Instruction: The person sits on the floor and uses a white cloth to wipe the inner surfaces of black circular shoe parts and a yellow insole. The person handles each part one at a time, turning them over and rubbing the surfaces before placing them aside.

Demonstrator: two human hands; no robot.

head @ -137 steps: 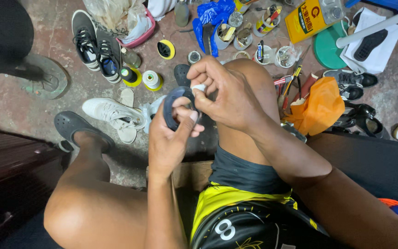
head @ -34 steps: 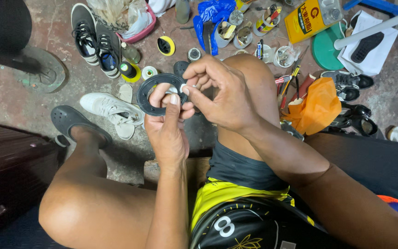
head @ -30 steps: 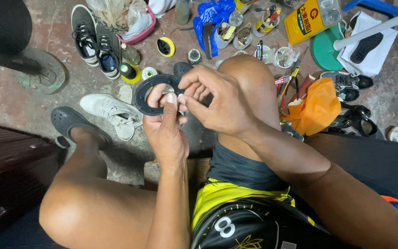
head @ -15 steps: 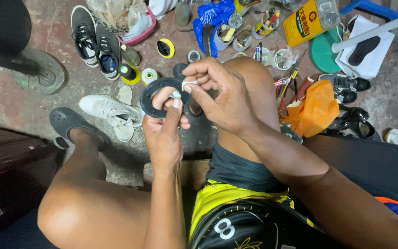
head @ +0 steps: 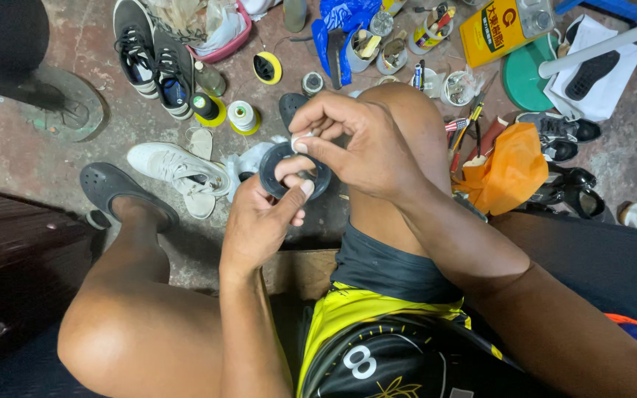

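left hand — clamped on a dark ring, held above the knees | right hand — fingertips pinched on a small white bit at the ring's top | white shoe on the floor beside

Your left hand was raised palm-up, thumb extended; your right hand pinched its fingertips just above it.
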